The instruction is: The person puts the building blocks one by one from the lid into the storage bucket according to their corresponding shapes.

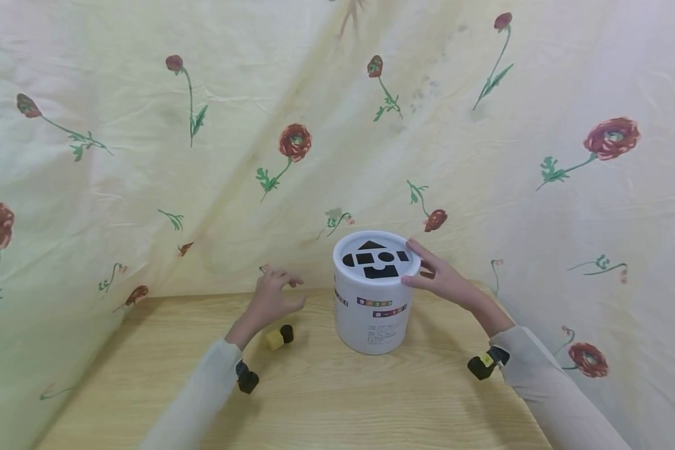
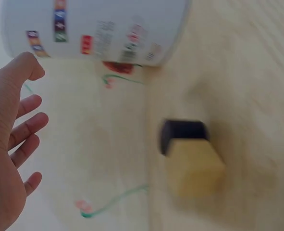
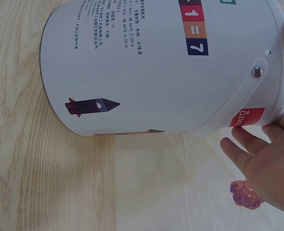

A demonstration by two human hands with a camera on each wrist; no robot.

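Right hand [image 1: 444,280] grasping the rim of the white tub [image 1: 372,312], left hand [image 1: 272,295] released above a yellow block [image 1: 274,339] and black block [image 1: 287,333], floral sheet [image 1: 146,156] behind.

Sleeves: I wear long, pale cream sleeves on both arms, plain, ending just short of my wrists.
Left wrist: a small black camera unit [image 1: 247,379] sits strapped under my left cuff, blocky with rounded corners.
Right wrist: a matching black unit [image 1: 485,364] hangs at my right cuff, with a small yellow patch on it.
Hands: my left hand [image 1: 272,297] and right hand [image 1: 441,278] are bare, no rings or gloves.
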